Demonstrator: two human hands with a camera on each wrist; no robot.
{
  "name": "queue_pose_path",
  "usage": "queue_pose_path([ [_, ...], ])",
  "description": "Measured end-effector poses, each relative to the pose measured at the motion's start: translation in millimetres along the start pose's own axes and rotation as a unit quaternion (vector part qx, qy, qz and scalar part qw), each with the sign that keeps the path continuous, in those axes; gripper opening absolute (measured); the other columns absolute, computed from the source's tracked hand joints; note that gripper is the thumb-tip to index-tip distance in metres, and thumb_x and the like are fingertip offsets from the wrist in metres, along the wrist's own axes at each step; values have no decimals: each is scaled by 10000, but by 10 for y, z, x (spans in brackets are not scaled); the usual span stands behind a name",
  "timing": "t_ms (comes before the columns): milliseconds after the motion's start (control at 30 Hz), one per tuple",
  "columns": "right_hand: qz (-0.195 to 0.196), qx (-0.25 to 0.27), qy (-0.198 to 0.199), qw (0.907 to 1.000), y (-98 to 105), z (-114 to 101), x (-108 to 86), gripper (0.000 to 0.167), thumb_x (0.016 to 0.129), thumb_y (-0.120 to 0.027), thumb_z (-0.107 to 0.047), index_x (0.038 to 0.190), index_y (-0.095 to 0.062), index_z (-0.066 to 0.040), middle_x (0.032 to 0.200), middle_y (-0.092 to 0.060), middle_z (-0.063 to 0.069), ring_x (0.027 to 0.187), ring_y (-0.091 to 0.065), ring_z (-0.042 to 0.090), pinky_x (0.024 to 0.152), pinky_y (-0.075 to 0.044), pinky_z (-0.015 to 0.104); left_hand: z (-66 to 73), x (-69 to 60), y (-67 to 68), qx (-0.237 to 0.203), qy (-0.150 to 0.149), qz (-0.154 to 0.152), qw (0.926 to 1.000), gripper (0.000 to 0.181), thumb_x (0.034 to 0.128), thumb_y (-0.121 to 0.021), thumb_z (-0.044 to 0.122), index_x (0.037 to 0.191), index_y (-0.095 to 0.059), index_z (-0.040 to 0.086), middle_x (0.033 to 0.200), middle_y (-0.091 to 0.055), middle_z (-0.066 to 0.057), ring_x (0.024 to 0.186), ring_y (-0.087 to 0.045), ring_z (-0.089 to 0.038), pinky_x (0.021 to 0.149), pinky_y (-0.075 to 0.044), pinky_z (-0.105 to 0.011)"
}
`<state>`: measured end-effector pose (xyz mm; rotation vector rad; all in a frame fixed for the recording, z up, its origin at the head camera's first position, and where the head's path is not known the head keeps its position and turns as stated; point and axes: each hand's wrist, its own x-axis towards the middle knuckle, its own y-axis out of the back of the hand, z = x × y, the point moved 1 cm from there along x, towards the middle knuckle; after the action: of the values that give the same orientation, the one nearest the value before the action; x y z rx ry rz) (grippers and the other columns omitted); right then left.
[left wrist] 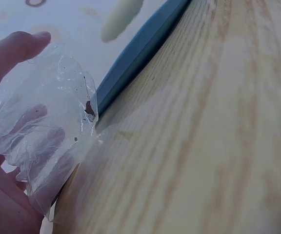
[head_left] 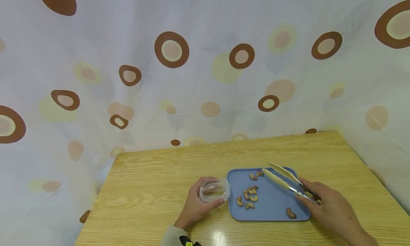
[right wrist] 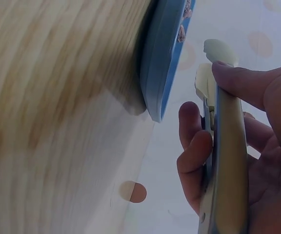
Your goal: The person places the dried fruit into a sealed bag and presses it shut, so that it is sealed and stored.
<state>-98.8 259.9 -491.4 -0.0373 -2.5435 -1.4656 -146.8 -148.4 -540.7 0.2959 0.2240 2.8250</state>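
My left hand [head_left: 199,200] gripping a clear plastic bag [head_left: 215,189], my right hand [head_left: 333,205] gripping tongs [head_left: 298,193], tips parted over blue tray [head_left: 272,207], cashews [head_left: 246,194] on tray.

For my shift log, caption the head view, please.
Left hand holds a clear bag beside a blue tray of cashews; right hand holds tongs over it.

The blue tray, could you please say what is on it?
Cashews lie on the blue tray, mostly toward its left, one near its lower right corner. The tongs and right hand cover part of its right side; anything beneath them is hidden.
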Motion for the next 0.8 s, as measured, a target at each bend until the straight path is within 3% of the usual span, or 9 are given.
queue_pose_path([
  [333,-391,-49,-67,9992,-38,-43,78,628,919,-893,-319,1444,-699,-34,1253,-791,180,975,-707,219,720,-533,330,-14,-3,-6,3,-32,-33,10000,587,857,-940,145,1379,-686,226,1401,-726,-58,1232,-691,-235,1041,-569,-312],
  [633,-375,-34,34,9993,-69,-39,85,607,902,-905,-285,1423,-716,-38,1243,-800,167,974,-718,220,706,-527,306,-1,3,2,81,-28,4,10000,587,856,-940,152,1379,-686,228,1394,-728,-51,1228,-691,-222,1042,-564,-315],
  [800,-441,-9,7,9990,-81,-38,109,595,895,-910,-273,1413,-726,-46,1256,-797,198,1023,-765,285,716,-550,328,3,3,-1,89,16,13,10000,585,854,-941,152,1376,-688,232,1396,-727,-48,1235,-687,-227,1045,-559,-315],
])
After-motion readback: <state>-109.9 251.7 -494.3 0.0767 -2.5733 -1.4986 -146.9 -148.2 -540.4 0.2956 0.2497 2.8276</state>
